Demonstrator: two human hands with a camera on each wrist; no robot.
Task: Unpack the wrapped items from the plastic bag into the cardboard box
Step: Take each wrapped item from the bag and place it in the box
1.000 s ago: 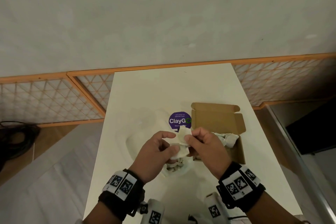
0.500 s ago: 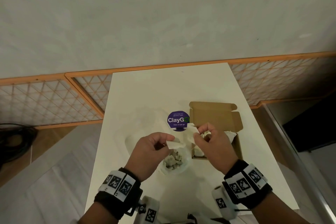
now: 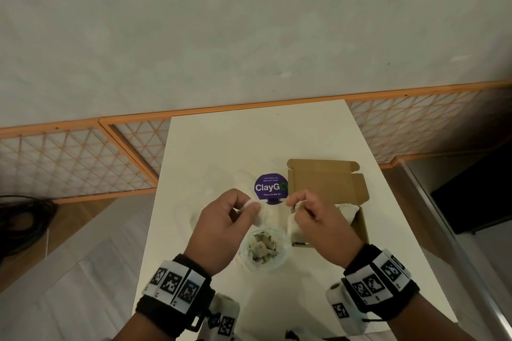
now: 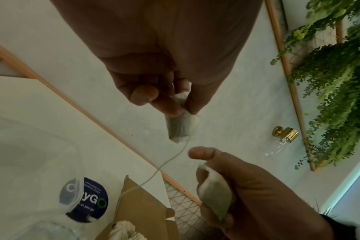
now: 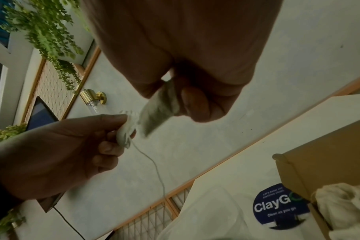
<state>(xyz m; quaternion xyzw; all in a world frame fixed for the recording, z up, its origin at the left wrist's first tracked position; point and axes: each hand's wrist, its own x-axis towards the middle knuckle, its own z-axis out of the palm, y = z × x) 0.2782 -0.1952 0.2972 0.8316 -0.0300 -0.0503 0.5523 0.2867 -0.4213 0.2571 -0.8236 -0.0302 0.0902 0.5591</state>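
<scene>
Over the clear plastic bag [image 3: 243, 257], my left hand [image 3: 249, 209] pinches a small white wrapped item [image 4: 180, 126] from which a thin thread [image 4: 164, 162] hangs. My right hand [image 3: 295, 202] pinches another pale wrapped item [image 5: 158, 112], just left of the open cardboard box [image 3: 324, 183]. The two hands are a short gap apart. The bag's mouth is open and shows several wrapped items [image 3: 261, 248]. White wrapped bundles [image 3: 346, 210] lie inside the box at its right.
A purple round ClayGo sticker [image 3: 270, 188] lies on the white table [image 3: 249, 141] between bag and box. Orange-framed lattice panels [image 3: 77, 158] flank the table. A black cable [image 3: 25, 219] lies on the floor at left.
My hands, together on one white bundle a second ago, have drawn apart, and each now holds its own piece. The left moved left, the right toward the box.
</scene>
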